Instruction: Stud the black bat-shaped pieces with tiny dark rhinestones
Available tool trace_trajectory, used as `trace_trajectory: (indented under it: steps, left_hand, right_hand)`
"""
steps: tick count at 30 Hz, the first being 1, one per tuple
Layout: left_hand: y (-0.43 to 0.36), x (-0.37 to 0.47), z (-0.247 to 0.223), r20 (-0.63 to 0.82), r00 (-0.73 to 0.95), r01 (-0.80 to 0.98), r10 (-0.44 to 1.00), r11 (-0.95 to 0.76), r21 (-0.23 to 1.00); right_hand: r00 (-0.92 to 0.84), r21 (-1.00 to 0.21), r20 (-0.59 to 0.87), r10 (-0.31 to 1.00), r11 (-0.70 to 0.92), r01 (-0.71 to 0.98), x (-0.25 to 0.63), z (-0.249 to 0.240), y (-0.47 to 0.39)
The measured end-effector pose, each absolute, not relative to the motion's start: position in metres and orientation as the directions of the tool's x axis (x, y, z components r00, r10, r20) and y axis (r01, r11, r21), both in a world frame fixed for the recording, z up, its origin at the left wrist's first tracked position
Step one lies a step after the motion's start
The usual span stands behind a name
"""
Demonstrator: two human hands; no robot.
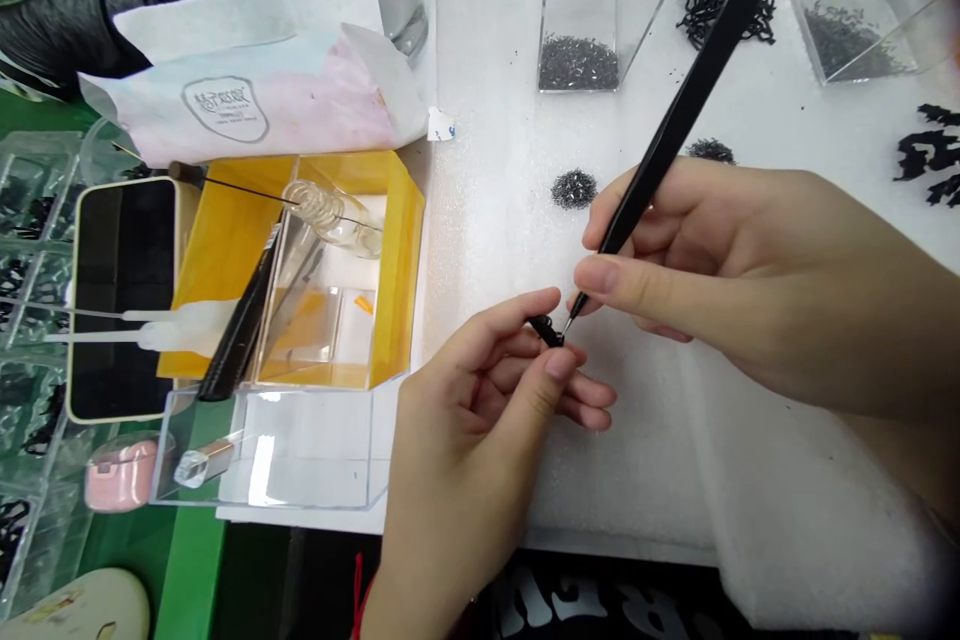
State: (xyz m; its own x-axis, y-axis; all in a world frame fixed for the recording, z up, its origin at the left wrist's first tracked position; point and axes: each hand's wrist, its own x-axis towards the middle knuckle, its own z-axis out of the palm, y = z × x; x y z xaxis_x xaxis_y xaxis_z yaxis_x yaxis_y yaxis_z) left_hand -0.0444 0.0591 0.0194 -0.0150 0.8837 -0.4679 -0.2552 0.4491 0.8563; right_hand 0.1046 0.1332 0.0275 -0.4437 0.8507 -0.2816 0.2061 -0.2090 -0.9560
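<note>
My left hand (502, 380) pinches a small black piece (546, 329) between thumb and fingers; its exact kind is too small to make out. Black tweezers (675, 120) are held like a pen in my right hand (720, 270). Their thin tip meets the end of the black piece, and whether a tiny part sits between the points cannot be seen. Beyond my hands, a little heap of tiny dark shiny bits (574, 189) lies on the white work mat (487, 250). A second such heap (711, 151) is partly hidden behind my right hand.
Two clear boxes, one upright box (579, 65) and another (855, 40), hold dark bits. Between them lies a pile of black pieces (712, 0), with more black pieces (930, 155) at right. On the left are a yellow-sided box (401, 270), a clear tray (300, 450) and a phone (120, 290).
</note>
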Motion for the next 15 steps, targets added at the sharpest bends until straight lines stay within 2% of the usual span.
trace_trajectory:
  steps: [6,15]
  left_hand:
    - [0.0587,-0.0435,0.0201,-0.452,-0.009,-0.255,0.892,0.434,0.864]
    - [0.0587,-0.0435,0.0185,-0.453,-0.009,-0.271,0.892,0.433,0.859]
  right_hand:
    - [-0.427,-0.957,-0.266,0.864,-0.183,0.225,0.1047,0.0265,0.1325]
    - [-0.426,-0.97,-0.239,0.872,-0.194,0.148,0.1054,0.0268,0.1334]
